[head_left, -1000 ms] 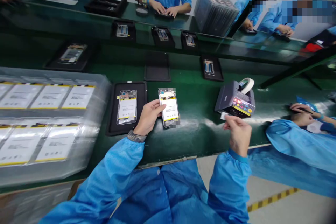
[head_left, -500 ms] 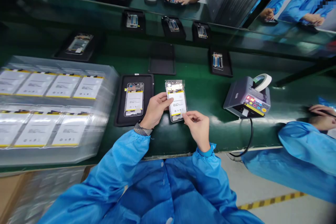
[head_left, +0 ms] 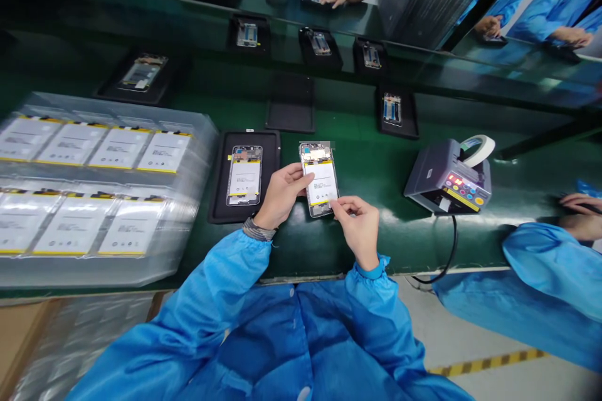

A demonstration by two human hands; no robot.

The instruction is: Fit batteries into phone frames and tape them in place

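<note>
My left hand [head_left: 285, 191] is closed on the left edge of an opened phone [head_left: 322, 183], its thumb lying over the white battery. The phone is tilted up above the green bench, inner side facing me. My right hand [head_left: 358, 219] is at the phone's lower right corner, thumb and forefinger pinched together. Whatever is between those fingertips is too small to make out. Left of my hands, a second opened phone [head_left: 244, 177] with a white battery lies in a black tray [head_left: 220, 203].
A clear plastic tray [head_left: 181, 225] of several white batteries sits at left. To the right stands a tape dispenser [head_left: 446, 178] with a cable. Farther back are a bare black tray [head_left: 290, 106] and several trays with phones. Co-workers in blue sit opposite and at right.
My hands and the phone keep nearly the same pose, while the view shifts slightly. Opposite, a co-worker's hand has left the piece there and moved up to an upright tool.
</note>
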